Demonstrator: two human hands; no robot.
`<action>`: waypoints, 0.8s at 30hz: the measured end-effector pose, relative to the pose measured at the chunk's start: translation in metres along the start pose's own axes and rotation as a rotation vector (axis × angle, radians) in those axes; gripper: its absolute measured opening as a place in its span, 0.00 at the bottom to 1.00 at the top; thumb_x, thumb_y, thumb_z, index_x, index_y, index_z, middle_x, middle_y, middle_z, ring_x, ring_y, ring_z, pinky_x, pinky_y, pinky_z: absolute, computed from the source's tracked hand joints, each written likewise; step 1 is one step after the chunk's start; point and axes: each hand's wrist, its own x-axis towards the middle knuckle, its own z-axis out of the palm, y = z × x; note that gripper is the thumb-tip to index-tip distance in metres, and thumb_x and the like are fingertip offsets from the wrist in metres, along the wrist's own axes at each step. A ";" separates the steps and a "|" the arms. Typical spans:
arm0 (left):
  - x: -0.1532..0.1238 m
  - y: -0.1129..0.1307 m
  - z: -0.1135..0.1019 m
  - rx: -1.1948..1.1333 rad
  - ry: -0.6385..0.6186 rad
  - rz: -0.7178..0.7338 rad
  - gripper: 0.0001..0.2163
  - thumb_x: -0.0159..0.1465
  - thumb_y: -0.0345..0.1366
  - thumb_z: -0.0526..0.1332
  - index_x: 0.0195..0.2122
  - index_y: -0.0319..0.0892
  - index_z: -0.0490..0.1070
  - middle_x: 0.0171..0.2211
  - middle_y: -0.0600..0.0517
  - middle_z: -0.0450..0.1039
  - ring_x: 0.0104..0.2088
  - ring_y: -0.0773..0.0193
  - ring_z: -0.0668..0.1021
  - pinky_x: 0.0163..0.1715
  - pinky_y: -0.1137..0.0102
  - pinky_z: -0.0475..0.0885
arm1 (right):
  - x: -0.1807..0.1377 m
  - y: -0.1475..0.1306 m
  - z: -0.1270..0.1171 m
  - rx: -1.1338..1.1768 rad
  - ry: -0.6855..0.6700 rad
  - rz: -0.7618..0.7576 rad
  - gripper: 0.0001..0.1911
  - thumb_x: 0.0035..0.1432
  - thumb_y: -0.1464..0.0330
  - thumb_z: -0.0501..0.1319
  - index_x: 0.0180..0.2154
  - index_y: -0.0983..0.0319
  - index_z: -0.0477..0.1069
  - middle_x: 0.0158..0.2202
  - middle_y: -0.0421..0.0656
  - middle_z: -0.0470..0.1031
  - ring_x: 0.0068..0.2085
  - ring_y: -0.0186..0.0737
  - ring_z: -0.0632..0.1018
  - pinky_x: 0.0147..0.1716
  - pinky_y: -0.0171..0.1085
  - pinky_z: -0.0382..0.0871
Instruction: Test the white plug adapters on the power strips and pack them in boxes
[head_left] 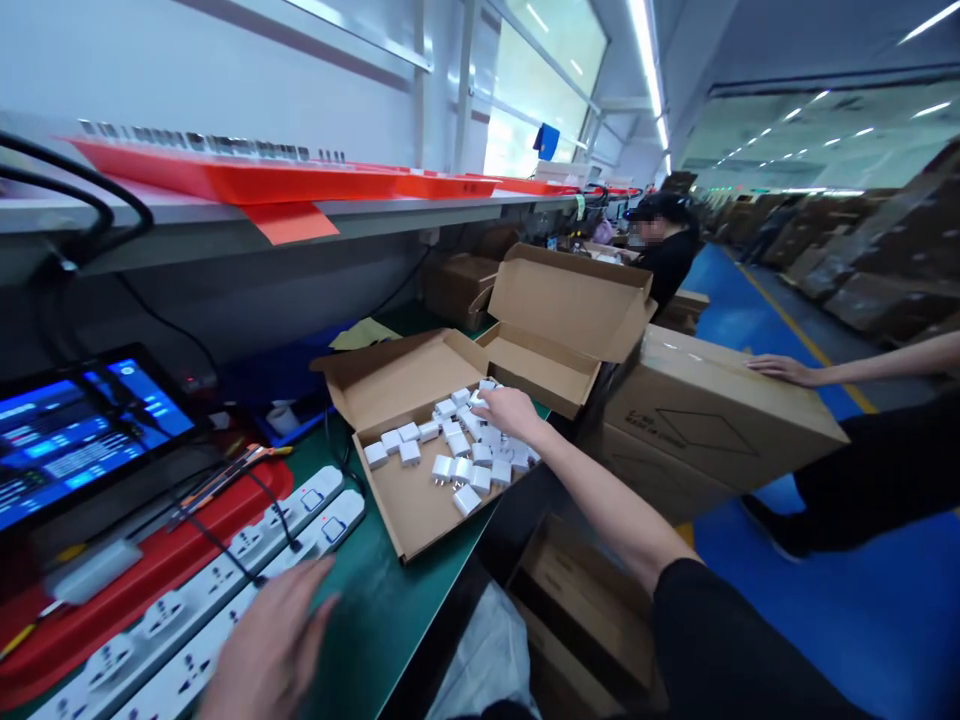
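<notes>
A shallow open cardboard box [401, 530] on the green bench holds many small white plug-in chargers [452, 440], lying loose with some prongs showing. My right hand [510, 412] reaches over the box's right side, its fingers curled down on a white charger [478, 400] at the far end of the pile. The undersides of those fingers are hidden. Near the bench front, my left hand [270, 640] hovers beside the white power strips [247, 545], slightly blurred. Its thumb stands apart from the fingers and nothing shows in it.
A second open cardboard box [536, 360] stands behind. At left are a lit screen [82, 430] and a red tray [262, 490] with cables. Orange trays [300, 185] line the shelf. Right, another person's hand [784, 370] rests on a big carton [720, 420]; a co-worker [671, 250] sits farther along.
</notes>
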 end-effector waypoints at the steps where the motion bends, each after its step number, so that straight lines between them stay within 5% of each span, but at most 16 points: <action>1: 0.028 0.008 0.022 0.018 -0.094 0.068 0.16 0.66 0.41 0.62 0.55 0.55 0.77 0.53 0.48 0.80 0.52 0.47 0.80 0.53 0.55 0.76 | 0.006 0.002 0.001 -0.034 -0.021 0.035 0.22 0.73 0.54 0.57 0.55 0.65 0.74 0.52 0.58 0.80 0.56 0.55 0.79 0.53 0.44 0.70; 4: 0.113 0.041 0.086 0.095 -0.401 0.203 0.18 0.66 0.30 0.57 0.56 0.47 0.76 0.54 0.42 0.79 0.54 0.47 0.79 0.55 0.56 0.73 | 0.017 -0.001 0.009 -0.037 -0.059 0.053 0.24 0.70 0.54 0.60 0.53 0.67 0.75 0.51 0.61 0.79 0.56 0.56 0.78 0.54 0.45 0.70; 7: 0.168 0.070 0.132 0.178 -0.545 0.174 0.16 0.65 0.29 0.58 0.52 0.45 0.77 0.48 0.40 0.79 0.51 0.49 0.79 0.51 0.60 0.72 | 0.021 -0.005 0.019 0.002 -0.052 0.062 0.19 0.69 0.62 0.60 0.54 0.68 0.75 0.51 0.61 0.79 0.55 0.56 0.79 0.55 0.45 0.69; 13: 0.184 0.074 0.165 0.240 -0.608 0.039 0.08 0.63 0.32 0.62 0.42 0.39 0.78 0.44 0.36 0.78 0.41 0.49 0.81 0.44 0.60 0.73 | 0.024 0.004 0.020 0.196 0.036 0.019 0.21 0.68 0.67 0.57 0.59 0.65 0.72 0.53 0.55 0.79 0.54 0.51 0.79 0.55 0.44 0.70; 16: 0.178 0.066 0.156 0.228 -0.581 -0.008 0.08 0.64 0.30 0.60 0.41 0.39 0.78 0.46 0.36 0.78 0.43 0.50 0.81 0.46 0.61 0.73 | 0.015 0.006 0.016 0.696 0.144 -0.085 0.26 0.68 0.65 0.57 0.65 0.63 0.67 0.55 0.52 0.77 0.48 0.44 0.80 0.49 0.41 0.74; 19: 0.161 0.063 0.122 -0.054 -0.440 -0.063 0.16 0.63 0.31 0.61 0.53 0.42 0.76 0.52 0.39 0.77 0.49 0.49 0.80 0.51 0.58 0.74 | -0.004 -0.008 0.011 1.147 0.113 -0.190 0.30 0.67 0.63 0.59 0.68 0.61 0.63 0.56 0.51 0.75 0.43 0.41 0.81 0.44 0.40 0.78; 24: 0.080 0.062 0.035 -0.824 -0.244 -0.266 0.29 0.67 0.39 0.65 0.69 0.52 0.65 0.64 0.44 0.71 0.58 0.49 0.77 0.58 0.54 0.74 | -0.048 -0.069 0.004 1.224 -0.020 -0.462 0.26 0.67 0.62 0.63 0.64 0.59 0.68 0.53 0.48 0.78 0.41 0.40 0.81 0.42 0.41 0.78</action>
